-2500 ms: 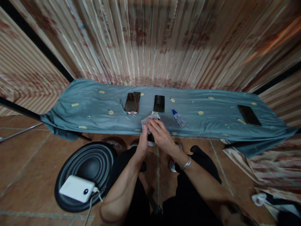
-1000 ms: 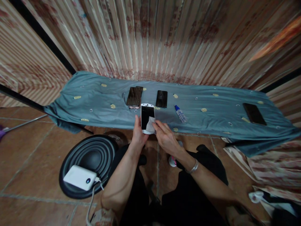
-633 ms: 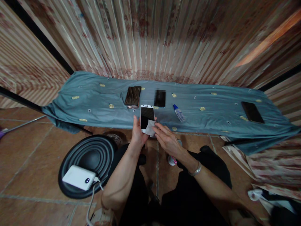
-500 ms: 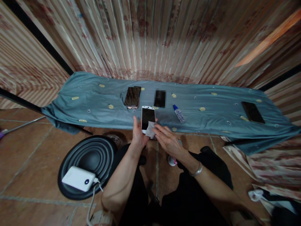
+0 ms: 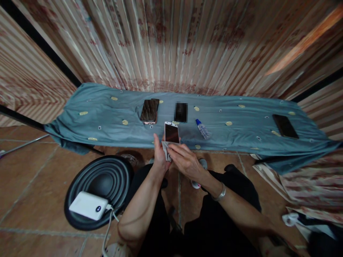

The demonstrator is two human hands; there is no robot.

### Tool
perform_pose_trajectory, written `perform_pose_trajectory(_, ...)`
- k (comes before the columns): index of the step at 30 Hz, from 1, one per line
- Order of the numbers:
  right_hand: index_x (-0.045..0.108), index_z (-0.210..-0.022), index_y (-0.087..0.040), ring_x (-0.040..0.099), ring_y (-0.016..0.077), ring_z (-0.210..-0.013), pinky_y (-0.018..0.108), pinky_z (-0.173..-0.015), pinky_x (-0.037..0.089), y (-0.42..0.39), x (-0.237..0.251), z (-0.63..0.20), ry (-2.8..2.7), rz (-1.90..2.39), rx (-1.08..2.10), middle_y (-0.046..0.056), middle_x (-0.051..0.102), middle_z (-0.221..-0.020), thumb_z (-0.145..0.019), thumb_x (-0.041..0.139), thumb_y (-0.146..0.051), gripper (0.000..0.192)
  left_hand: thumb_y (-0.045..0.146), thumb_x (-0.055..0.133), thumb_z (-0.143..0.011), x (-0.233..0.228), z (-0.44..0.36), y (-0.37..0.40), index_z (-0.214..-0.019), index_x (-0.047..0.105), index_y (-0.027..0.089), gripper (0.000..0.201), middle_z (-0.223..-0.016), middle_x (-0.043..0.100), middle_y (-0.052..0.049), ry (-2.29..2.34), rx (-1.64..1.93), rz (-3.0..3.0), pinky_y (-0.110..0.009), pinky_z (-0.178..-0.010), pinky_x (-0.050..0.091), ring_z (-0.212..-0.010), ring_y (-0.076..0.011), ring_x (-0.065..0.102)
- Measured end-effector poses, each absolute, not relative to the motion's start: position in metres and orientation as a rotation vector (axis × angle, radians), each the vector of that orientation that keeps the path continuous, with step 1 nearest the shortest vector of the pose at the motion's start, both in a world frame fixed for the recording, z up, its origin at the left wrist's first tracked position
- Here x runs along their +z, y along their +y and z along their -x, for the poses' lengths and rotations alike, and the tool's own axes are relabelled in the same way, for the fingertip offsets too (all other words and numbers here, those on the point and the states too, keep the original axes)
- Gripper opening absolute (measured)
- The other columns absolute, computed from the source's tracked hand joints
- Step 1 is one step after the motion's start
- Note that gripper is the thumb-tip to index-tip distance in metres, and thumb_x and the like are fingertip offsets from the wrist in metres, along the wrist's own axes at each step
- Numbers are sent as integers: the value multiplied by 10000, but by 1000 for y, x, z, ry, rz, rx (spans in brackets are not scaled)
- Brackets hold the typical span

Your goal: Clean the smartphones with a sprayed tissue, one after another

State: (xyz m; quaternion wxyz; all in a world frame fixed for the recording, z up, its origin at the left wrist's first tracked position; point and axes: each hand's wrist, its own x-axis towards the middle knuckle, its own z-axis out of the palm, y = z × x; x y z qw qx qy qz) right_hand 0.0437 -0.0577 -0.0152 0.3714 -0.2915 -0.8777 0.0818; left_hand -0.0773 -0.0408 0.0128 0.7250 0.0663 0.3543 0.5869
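A white smartphone [image 5: 172, 133] with a dark screen rests in my left hand [image 5: 160, 154], which holds it from below with the thumb out at the left side. My right hand [image 5: 185, 159] pinches a small grey cloth [image 5: 166, 150] and presses it over the lower end of the phone, hiding that end. Just beyond the phone, a dark pixelated rectangle [image 5: 181, 112] lies on the teal cloth. To its right is a small clear bottle with a blue cap [image 5: 203, 129]. Left of it, dark phones [image 5: 149, 111] lie stacked.
The teal patterned cloth [image 5: 112, 134] covers a long low surface before a striped curtain [image 5: 166, 46]. Another dark phone [image 5: 285, 126] lies at its right end. On the floor at left, a white power bank [image 5: 87, 206] with a cable sits on a black ribbed round object [image 5: 118, 178].
The grey cloth and my right hand have moved left across the phone's lower end. The phone has turned slightly, and its upper end now points a little left.
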Motion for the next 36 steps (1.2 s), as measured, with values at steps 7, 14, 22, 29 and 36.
perform_pose_trajectory(7, 626, -1299, -123, 588, 247, -1213, 444, -1015, 535, -51, -16, -39, -2199, 773, 182, 160, 647, -1308, -1011, 373, -170, 386, 554, 258, -1003, 10, 66, -48, -873, 712, 170, 609, -878, 769, -84, 793, 1362, -153, -324, -957, 547, -1077, -219, 709)
perform_pose_trajectory(14, 606, -1343, -160, 569, 265, -1237, 474, -1043, 487, -21, -15, -43, -2136, 987, 137, 146, 611, -1369, -1020, 366, -214, 406, 403, 327, -1025, 0, 47, -50, -1099, 708, 219, 430, -1329, 674, -32, 754, 1460, -169, -266, -1175, 342, -1406, -145, 462)
perform_pose_trajectory(22, 576, -1389, -179, 541, 273, -1264, 483, -1092, 444, 8, -13, -48, -2058, 1152, 160, 134, 581, -1415, -1024, 353, -253, 434, 411, 340, -1023, -4, 41, -51, -1349, 609, 211, 468, -1485, 549, -41, 671, 1416, -343, -344, -1212, 281, -1465, -189, 374)
perform_pose_trajectory(29, 590, -1370, -142, 547, 277, -1229, 482, -1090, 447, 15, -18, -44, -2035, 1188, 136, 147, 596, -1388, -1020, 348, -246, 438, 402, 349, -1025, -5, 51, -51, -1337, 622, 189, 466, -1456, 576, -56, 625, 1452, -388, -355, -1207, 298, -1438, -207, 419)
perform_pose_trajectory(36, 592, -1366, -131, 545, 288, -1221, 505, -1078, 457, 12, -21, -40, -2033, 1208, 155, 158, 603, -1375, -1012, 340, -233, 446, 381, 325, -1034, 2, 63, -51, -1305, 645, 196, 458, -1433, 598, -40, 616, 1495, -362, -346, -1220, 270, -1441, -186, 414)
